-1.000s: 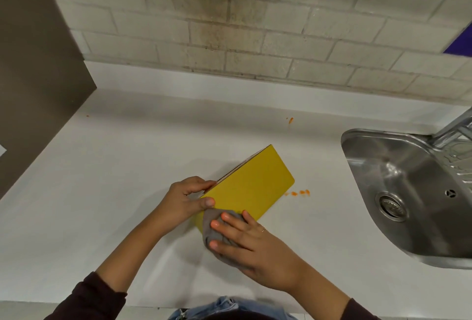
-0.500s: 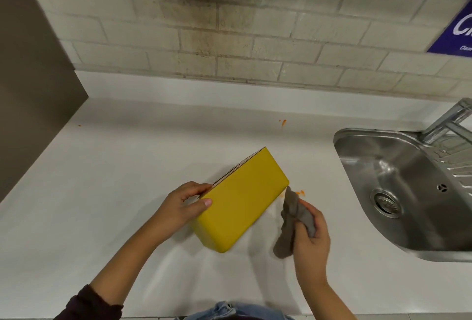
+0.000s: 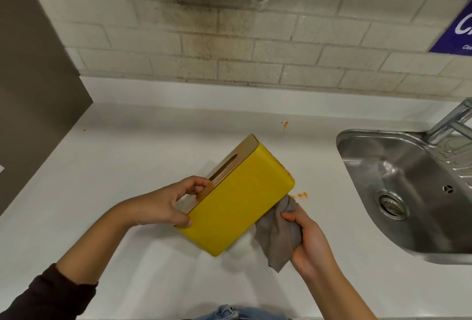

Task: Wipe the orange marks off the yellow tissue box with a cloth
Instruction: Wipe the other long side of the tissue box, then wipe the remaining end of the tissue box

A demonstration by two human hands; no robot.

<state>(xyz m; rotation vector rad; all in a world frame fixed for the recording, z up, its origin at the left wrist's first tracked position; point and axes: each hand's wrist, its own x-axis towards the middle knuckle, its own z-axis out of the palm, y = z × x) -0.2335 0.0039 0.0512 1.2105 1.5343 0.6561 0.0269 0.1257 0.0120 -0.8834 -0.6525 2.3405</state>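
The yellow tissue box (image 3: 237,202) with a wooden slotted lid is tilted on edge over the white counter (image 3: 127,166). My left hand (image 3: 168,202) grips its near-left end, fingers on the lid and thumb on the yellow face. A thin orange smear (image 3: 284,168) shows along the box's right short edge. My right hand (image 3: 306,240) is closed on a grey cloth (image 3: 277,233), whose top is pressed against the box's lower right corner.
Orange spots lie on the counter just right of the box (image 3: 301,195) and near the back wall (image 3: 285,124). A steel sink (image 3: 408,192) with a tap (image 3: 457,118) fills the right side. A brown panel (image 3: 33,89) bounds the left.
The right hand took the cloth off the box's near face, swung it to the right and now presses it at the right end. The box has rolled, showing its wooden lid.
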